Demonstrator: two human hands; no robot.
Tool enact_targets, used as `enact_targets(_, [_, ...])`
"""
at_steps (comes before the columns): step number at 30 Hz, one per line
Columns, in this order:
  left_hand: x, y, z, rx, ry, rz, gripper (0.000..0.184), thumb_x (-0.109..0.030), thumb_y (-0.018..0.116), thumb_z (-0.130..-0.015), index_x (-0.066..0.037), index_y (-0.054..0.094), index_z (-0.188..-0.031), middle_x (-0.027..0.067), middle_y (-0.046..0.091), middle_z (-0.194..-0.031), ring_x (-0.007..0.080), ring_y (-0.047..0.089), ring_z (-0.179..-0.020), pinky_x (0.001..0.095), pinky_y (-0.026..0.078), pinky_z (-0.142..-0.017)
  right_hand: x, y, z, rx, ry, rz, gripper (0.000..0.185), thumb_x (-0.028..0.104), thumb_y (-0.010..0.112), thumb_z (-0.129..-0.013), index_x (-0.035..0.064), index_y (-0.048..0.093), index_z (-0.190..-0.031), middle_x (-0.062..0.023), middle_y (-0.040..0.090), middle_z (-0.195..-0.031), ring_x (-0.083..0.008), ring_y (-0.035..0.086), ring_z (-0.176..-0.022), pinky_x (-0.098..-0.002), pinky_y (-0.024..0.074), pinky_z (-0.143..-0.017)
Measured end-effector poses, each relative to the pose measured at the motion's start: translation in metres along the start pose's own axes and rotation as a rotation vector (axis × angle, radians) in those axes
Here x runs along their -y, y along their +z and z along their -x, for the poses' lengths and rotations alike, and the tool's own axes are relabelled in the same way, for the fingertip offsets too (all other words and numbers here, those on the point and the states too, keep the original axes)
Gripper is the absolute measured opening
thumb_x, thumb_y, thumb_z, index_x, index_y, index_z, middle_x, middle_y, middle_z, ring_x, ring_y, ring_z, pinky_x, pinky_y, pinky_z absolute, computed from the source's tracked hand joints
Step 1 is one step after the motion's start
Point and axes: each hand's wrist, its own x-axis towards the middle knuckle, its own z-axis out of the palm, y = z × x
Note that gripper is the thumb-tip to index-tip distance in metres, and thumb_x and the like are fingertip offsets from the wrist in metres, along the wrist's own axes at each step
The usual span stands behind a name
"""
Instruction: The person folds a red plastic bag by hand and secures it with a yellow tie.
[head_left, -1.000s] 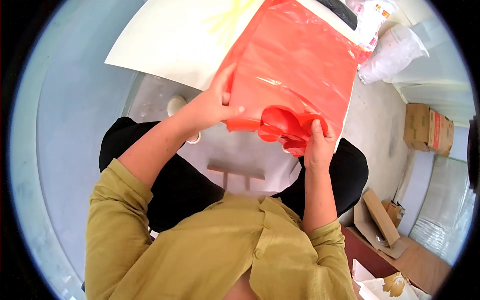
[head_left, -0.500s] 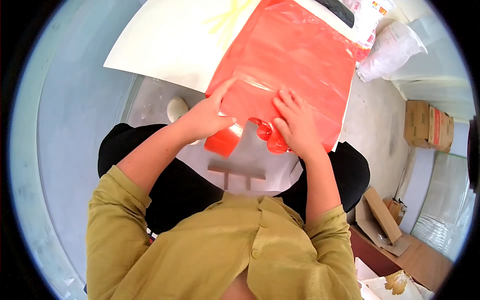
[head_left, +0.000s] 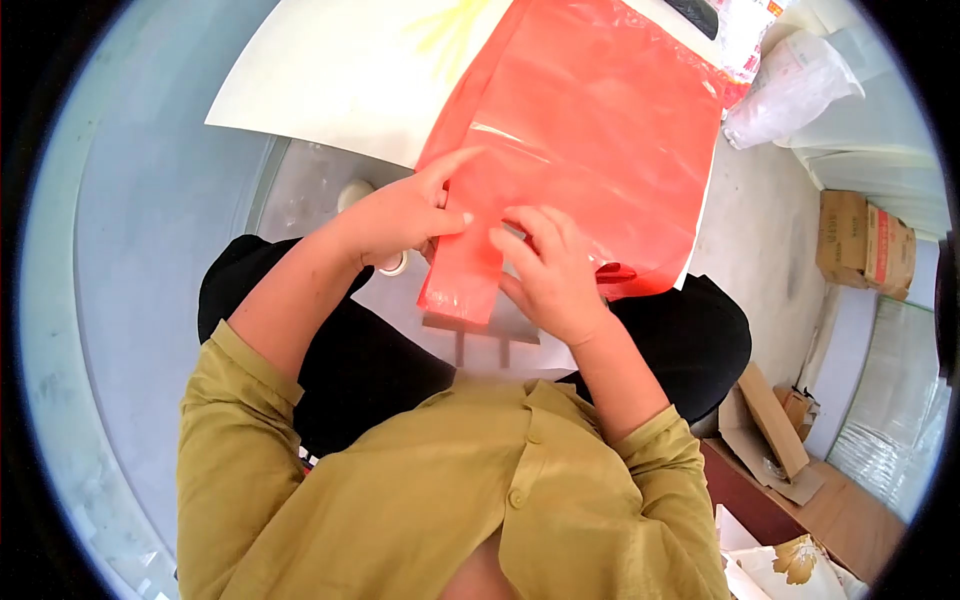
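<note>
A stack of flat red plastic bags (head_left: 610,130) lies on a white board in front of me. One strip, which looks like a bag handle (head_left: 460,285), reaches over the near edge toward my lap. My left hand (head_left: 405,215) is at the left edge of the bags, thumb on top, index finger stretched along the plastic; its other fingers are curled partly out of sight at the edge. Just right of the strip, my right hand (head_left: 550,270) has bent, spread fingers, with the fingertips over the red plastic. Whether it pinches any plastic is not visible.
The white board (head_left: 330,70) extends left with a yellow pattern. A dark object (head_left: 693,15) and a white plastic bag (head_left: 790,90) are at the upper right. Cardboard boxes (head_left: 845,240) stand at right. A brown bar (head_left: 520,330) shows below the board, near my knees.
My right hand has moved left and slightly toward me, off the crumpled right handle part. The left strip now lies flatter and straighter. My left hand has stayed near the left edge.
</note>
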Motion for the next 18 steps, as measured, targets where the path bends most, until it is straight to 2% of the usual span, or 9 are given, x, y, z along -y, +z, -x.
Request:
enact_targets(2, [-0.003,0.000,0.001,0.001,-0.026,0.014,0.080,-0.004,0.059,-0.096,-0.020,0.026,-0.167,0.0016,0.061,-0.091,0.0056,0.055,-0.077,0.0242,0.046,-0.062,0.005,0.012,-0.002,-0.123,-0.121,0.021,0.056,0.006,0.080,-0.063,0.0140,0.065,-0.117,-0.0105,0.056,-0.130,-0.0337,0.056,-0.110,-0.0455,0.0510,-0.088])
enact_targets(5, [-0.001,0.003,-0.002,-0.006,-0.027,0.041,0.079,-0.004,0.059,-0.096,-0.017,0.026,-0.166,-0.0012,0.055,-0.083,0.0044,0.048,-0.066,0.0232,0.039,-0.055,0.014,0.020,0.000,-0.173,-0.262,-0.007,0.047,0.007,0.078,-0.064,0.0164,0.068,-0.110,-0.0094,0.057,-0.129,-0.0312,0.057,-0.104,-0.0425,0.0495,-0.082])
enact_targets(6, [0.004,0.001,-0.005,-0.016,-0.017,0.020,0.074,-0.008,0.059,-0.098,-0.016,0.029,-0.165,-0.0002,0.057,-0.086,0.0049,0.049,-0.066,0.0237,0.041,-0.055,0.023,0.011,-0.008,-0.169,-0.286,-0.016,0.038,0.008,0.076,-0.066,0.0163,0.070,-0.102,-0.0064,0.062,-0.116,-0.0271,0.058,-0.093,-0.0392,0.0481,-0.076])
enact_targets(9, [0.019,-0.005,-0.017,-0.036,0.003,-0.027,0.059,-0.021,0.057,-0.104,-0.011,0.039,-0.159,0.0042,0.063,-0.095,0.0099,0.056,-0.069,0.0278,0.048,-0.060,0.028,0.004,-0.014,-0.156,-0.287,-0.040,0.036,0.009,0.078,-0.065,0.0133,0.070,-0.100,-0.0040,0.065,-0.102,-0.0247,0.060,-0.085,-0.0363,0.0474,-0.070])
enact_targets(11, [0.019,-0.008,-0.020,-0.042,-0.001,-0.039,0.054,-0.033,0.055,-0.105,-0.007,0.048,-0.151,0.0088,0.067,-0.105,0.0180,0.065,-0.077,0.0341,0.056,-0.068,0.024,0.002,-0.014,-0.212,-0.189,-0.089,0.035,0.005,0.078,-0.066,0.0101,0.070,-0.101,-0.0047,0.066,-0.096,-0.0258,0.061,-0.081,-0.0361,0.0484,-0.069])
enact_targets(14, [0.005,-0.010,-0.021,-0.082,-0.030,-0.174,0.050,-0.045,0.048,-0.108,-0.003,0.061,-0.132,0.0111,0.072,-0.104,0.0204,0.068,-0.069,0.0337,0.055,-0.066,0.014,-0.010,-0.006,-0.261,0.037,-0.150,0.034,-0.001,0.075,-0.075,0.0057,0.068,-0.107,-0.0071,0.067,-0.098,-0.0251,0.064,-0.082,-0.0360,0.0497,-0.070])
enact_targets(15, [0.004,-0.012,-0.023,-0.096,-0.015,-0.206,0.047,-0.044,0.050,-0.107,-0.003,0.063,-0.127,0.0115,0.072,-0.100,0.0210,0.068,-0.067,0.0339,0.055,-0.065,0.009,-0.016,-0.003,-0.272,0.126,-0.167,0.033,-0.003,0.074,-0.078,0.0044,0.067,-0.110,-0.0082,0.067,-0.100,-0.0244,0.065,-0.084,-0.0360,0.0501,-0.070])
enact_targets(17, [0.004,-0.014,-0.029,-0.120,0.014,-0.272,0.043,-0.041,0.053,-0.107,-0.001,0.065,-0.118,0.0123,0.073,-0.091,0.0222,0.070,-0.065,0.0343,0.055,-0.065,-0.002,-0.020,0.007,-0.330,0.413,-0.202,0.040,-0.005,0.067,-0.091,0.0017,0.056,-0.129,-0.0100,0.067,-0.108,-0.0205,0.066,-0.093,-0.0344,0.0517,-0.078])
enact_targets(18, [0.005,-0.013,-0.033,-0.136,0.054,-0.302,0.040,-0.039,0.055,-0.105,-0.001,0.065,-0.114,0.0120,0.074,-0.089,0.0224,0.071,-0.066,0.0350,0.055,-0.065,-0.011,-0.018,0.008,-0.352,0.589,-0.470,0.052,-0.001,0.063,-0.096,0.0021,0.042,-0.143,-0.0107,0.065,-0.116,-0.0165,0.064,-0.101,-0.0321,0.0509,-0.087])
